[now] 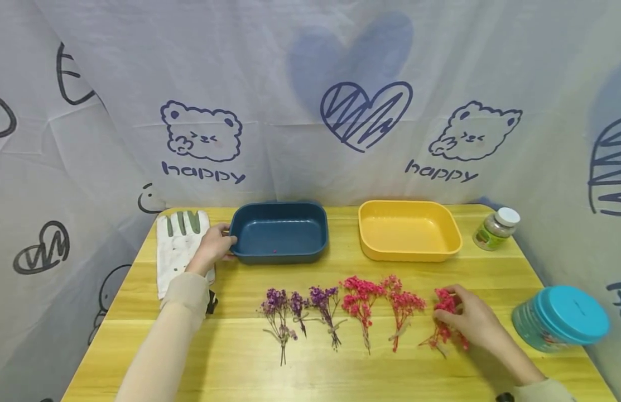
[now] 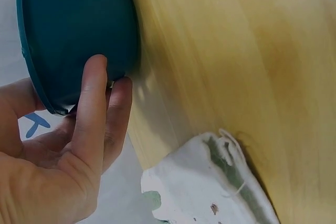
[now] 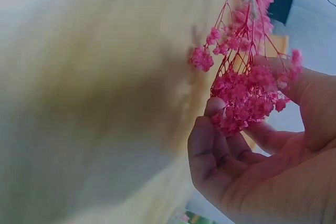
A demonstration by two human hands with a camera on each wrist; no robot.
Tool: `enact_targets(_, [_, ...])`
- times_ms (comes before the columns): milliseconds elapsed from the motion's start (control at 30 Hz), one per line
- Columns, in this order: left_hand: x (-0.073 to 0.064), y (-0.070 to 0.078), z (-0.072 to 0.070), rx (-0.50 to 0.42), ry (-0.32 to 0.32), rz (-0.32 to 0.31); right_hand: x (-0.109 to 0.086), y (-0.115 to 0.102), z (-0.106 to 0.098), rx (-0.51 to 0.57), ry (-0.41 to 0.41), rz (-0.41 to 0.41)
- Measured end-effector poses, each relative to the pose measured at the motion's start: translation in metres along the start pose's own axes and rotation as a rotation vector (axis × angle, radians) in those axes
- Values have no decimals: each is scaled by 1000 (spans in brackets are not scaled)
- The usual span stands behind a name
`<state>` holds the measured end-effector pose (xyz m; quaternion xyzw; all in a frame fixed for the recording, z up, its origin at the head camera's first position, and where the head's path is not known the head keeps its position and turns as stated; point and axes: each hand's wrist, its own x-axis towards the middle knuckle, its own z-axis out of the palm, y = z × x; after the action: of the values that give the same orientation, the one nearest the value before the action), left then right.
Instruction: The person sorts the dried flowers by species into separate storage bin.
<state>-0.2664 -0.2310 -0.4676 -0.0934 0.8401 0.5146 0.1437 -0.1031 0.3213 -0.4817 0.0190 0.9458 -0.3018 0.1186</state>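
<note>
Likely early: left hand (image 1: 213,247) grips blue tray (image 1: 285,259), right hand (image 1: 473,319) pinches pink bunch (image 1: 444,300). Untouched: three purple bunches (image 1: 275,301) before tray, two more pink bunches (image 1: 361,293) to its near-right.

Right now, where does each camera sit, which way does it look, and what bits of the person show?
Head: worn on the head, facing forward and down over the table; left hand, right hand and pale sleeves show.
Left wrist: worn on that wrist, facing the blue tray that the left hand grips; only that hand shows.
Right wrist: worn on that wrist, facing the pink flower bunch in the right hand; only that hand shows.
Shared: head and left wrist both show the blue tray and white glove.
</note>
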Motion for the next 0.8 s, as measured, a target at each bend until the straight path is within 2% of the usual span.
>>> enact_targets(300, [-3, -2, 2, -37, 1, 5, 12, -17, -26, 45, 98, -118])
enact_targets(533, [-2, 0, 0, -47, 9, 19, 27, -56, -46, 19, 127, -143])
enact_targets(800, [-4, -3, 2, -40, 1, 14, 52, -98, -53, 64, 130, -159])
